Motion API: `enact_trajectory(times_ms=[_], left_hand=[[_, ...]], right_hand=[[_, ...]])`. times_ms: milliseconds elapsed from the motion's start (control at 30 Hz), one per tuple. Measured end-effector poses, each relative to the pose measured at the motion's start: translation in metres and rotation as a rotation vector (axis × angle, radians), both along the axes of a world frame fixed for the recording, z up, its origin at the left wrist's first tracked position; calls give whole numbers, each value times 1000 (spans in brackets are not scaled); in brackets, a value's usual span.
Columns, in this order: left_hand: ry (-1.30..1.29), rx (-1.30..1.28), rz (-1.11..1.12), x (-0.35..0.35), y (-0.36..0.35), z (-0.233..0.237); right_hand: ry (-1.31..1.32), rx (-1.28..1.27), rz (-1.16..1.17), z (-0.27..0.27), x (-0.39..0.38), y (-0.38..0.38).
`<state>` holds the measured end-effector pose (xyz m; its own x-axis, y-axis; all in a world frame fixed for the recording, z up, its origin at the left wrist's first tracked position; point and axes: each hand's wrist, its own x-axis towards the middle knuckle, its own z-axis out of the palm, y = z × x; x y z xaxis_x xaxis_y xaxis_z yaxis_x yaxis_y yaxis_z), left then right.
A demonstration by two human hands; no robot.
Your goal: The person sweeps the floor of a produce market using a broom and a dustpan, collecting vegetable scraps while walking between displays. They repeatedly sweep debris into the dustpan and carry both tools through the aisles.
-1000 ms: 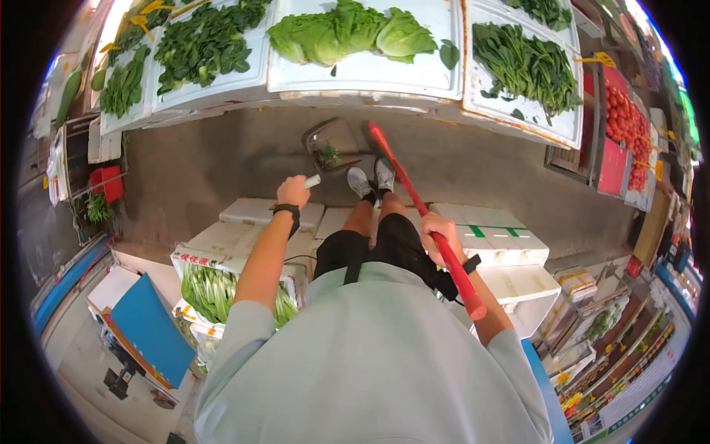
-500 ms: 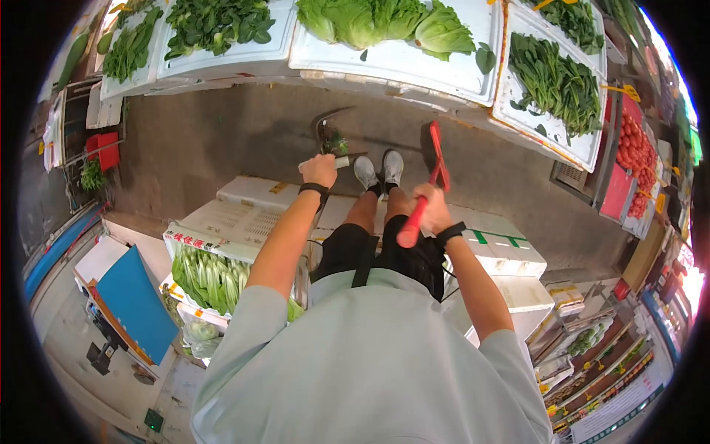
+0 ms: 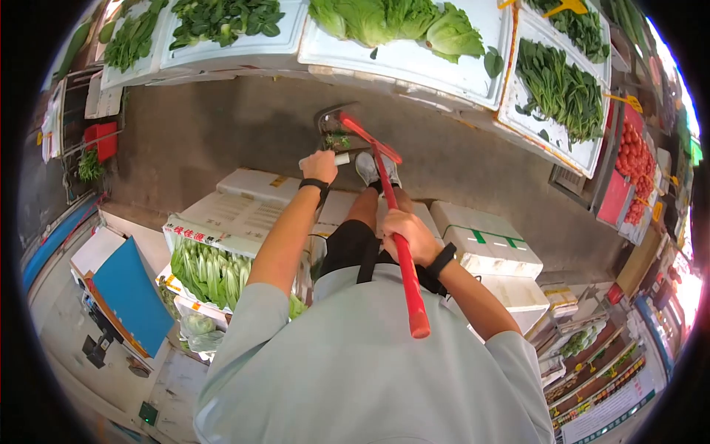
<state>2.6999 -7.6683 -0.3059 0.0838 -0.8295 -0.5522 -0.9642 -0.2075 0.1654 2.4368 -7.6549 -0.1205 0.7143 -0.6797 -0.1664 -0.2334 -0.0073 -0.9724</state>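
Note:
My left hand (image 3: 319,166) is closed around the pale handle of a dustpan (image 3: 339,122), whose dark-edged pan is low over the floor with some green leaf scraps at it. In my right hand (image 3: 412,235) is a long red stick-like tool (image 3: 407,281), gripped partway along. Its thick end points back toward my shirt. The far end, with a red fork or loop, reaches forward over my shoes to the dustpan's right edge; whether they touch I cannot tell.
White foam trays (image 3: 399,63) with leafy greens run across the front. White foam boxes (image 3: 484,240) stand beside my legs. At my left is a box of greens (image 3: 211,274). Red produce (image 3: 634,159) lies at the right.
The red tool has swung left at its far end, toward the dustpan, and its near end has come back toward my body. My right hand has moved slightly left and nearer. My left hand has barely moved.

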Motion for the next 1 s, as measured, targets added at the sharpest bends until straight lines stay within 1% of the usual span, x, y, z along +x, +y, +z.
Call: enact_trajectory(times_ms=[33,100,200,233,333,367,433,467,500,533,600,633,667,733,833,900,1000], left_hand=[[11,42,16,9,5,1],[28,28,62,24,22,2],[40,44,148,34,33,27],[44,41,175,36,35,36],[28,41,191,39,39,37],[20,26,188,38,38,33],[-2,-23,177,36,37,15],[-7,-6,171,34,35,11],[-12,10,163,32,33,6],[-16,26,154,30,31,2],[-16,9,145,29,28,-5],[-26,-11,136,27,24,-5],[-35,-27,128,26,23,-6],[-18,32,173,27,19,-10],[-10,64,194,31,10,-14],[6,74,210,40,12,-13],[11,86,232,56,12,-4]], right_hand=[[7,-14,-3,10,-3,-2],[26,-23,-25,24,-11,-4],[130,-33,-105,28,-30,-7],[118,-35,-125,24,-33,-10],[161,-56,-186,5,-27,-16],[168,-43,-171,2,-22,-21],[209,-62,-132,-25,-11,-23],[230,-68,-113,-37,-4,-24],[193,-67,-56,-48,3,-28],[220,-85,-44,-77,9,-23],[229,-76,-17,-90,36,-19],[197,-99,6,-80,52,-24],[173,-79,12,-84,63,-19],[131,-42,23,-89,81,-8],[48,-38,113,-83,97,1],[6,-51,117,-70,95,2],[-52,-138,103,-45,70,-3]])
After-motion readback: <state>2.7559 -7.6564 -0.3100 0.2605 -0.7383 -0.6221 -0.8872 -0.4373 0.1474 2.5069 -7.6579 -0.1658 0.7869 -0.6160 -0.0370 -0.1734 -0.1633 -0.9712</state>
